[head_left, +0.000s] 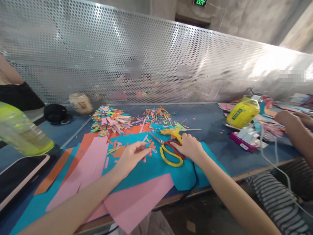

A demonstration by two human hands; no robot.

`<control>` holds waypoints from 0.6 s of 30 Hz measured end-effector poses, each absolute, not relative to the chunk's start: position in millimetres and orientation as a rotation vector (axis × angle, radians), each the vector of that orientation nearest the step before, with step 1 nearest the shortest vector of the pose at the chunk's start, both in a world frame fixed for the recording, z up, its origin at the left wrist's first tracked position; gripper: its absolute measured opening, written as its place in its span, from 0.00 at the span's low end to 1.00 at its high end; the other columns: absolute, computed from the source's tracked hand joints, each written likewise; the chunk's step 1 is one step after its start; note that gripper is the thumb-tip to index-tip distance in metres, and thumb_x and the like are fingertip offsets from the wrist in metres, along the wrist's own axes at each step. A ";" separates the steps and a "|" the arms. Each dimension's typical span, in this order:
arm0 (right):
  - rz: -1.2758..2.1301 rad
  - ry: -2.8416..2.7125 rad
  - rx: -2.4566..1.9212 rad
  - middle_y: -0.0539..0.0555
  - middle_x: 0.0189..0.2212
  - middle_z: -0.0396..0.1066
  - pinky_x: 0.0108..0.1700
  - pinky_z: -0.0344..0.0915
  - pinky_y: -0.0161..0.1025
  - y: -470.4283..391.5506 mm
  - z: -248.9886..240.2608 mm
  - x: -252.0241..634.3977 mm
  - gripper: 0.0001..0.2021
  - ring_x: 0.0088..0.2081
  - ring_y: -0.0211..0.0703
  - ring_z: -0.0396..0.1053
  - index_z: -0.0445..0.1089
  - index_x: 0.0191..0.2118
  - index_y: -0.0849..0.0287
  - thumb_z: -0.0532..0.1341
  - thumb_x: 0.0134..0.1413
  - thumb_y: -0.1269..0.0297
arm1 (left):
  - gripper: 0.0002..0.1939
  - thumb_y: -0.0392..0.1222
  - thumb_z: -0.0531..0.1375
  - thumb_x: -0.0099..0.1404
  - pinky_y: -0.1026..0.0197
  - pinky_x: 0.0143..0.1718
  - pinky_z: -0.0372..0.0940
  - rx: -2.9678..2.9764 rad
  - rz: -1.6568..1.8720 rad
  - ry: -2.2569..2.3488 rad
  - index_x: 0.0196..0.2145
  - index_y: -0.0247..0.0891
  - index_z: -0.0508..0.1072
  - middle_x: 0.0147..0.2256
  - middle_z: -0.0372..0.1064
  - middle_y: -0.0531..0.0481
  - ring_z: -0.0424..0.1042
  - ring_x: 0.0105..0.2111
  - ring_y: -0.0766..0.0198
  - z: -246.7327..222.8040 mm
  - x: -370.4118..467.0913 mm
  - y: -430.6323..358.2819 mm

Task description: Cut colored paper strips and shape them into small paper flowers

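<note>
Over a blue paper sheet, my left hand is closed in a pinch on a small cluster of coloured paper strips. My right hand is closed round the handle of a yellow glue gun, whose nozzle points left. Between my hands lie scissors with red and yellow handles, their blades toward the back left. The red handle passes by my right fingertips. Small cut strips are scattered left of my left hand. Pink strips and an orange strip lie at the left.
A pile of curled paper pieces and shreds stand behind. At left are a green bottle and a phone. A yellow bottle, a purple box and another person's hands are at right. A perforated metal screen stands behind.
</note>
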State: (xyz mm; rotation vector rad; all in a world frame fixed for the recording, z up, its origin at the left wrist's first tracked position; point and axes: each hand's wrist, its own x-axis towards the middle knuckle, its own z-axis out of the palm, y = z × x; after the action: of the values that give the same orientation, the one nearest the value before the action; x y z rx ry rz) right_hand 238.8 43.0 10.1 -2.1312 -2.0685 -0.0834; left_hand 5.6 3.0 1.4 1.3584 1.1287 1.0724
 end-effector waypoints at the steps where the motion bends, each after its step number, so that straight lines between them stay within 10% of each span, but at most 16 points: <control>1: -0.062 -2.055 -2.165 0.69 0.38 0.68 0.38 0.64 0.49 45.3 8.2 237.0 0.32 0.42 0.62 0.68 0.63 0.42 0.66 0.51 0.47 0.38 | 0.15 0.46 0.62 0.53 0.65 0.22 0.61 1.336 1.090 1.128 0.35 0.33 0.70 0.25 0.71 0.50 0.65 0.20 0.69 -0.7 5.2 3.8; 18: 0.003 -2.041 -2.166 0.62 0.34 0.71 0.34 0.64 0.43 74.3 9.1 222.8 0.23 0.37 0.55 0.71 0.65 0.41 0.63 0.52 0.51 0.47 | 0.16 0.45 0.65 0.48 0.67 0.18 0.60 1.017 1.112 1.092 0.31 0.31 0.69 0.30 0.74 0.43 0.74 0.29 0.57 -1.2 6.6 4.2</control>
State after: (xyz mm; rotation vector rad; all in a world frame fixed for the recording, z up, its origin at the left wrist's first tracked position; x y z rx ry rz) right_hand 222.8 74.3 9.1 -2.1656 -2.0412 0.0027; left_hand 6.6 4.2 -1.2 1.0173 1.0916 1.1121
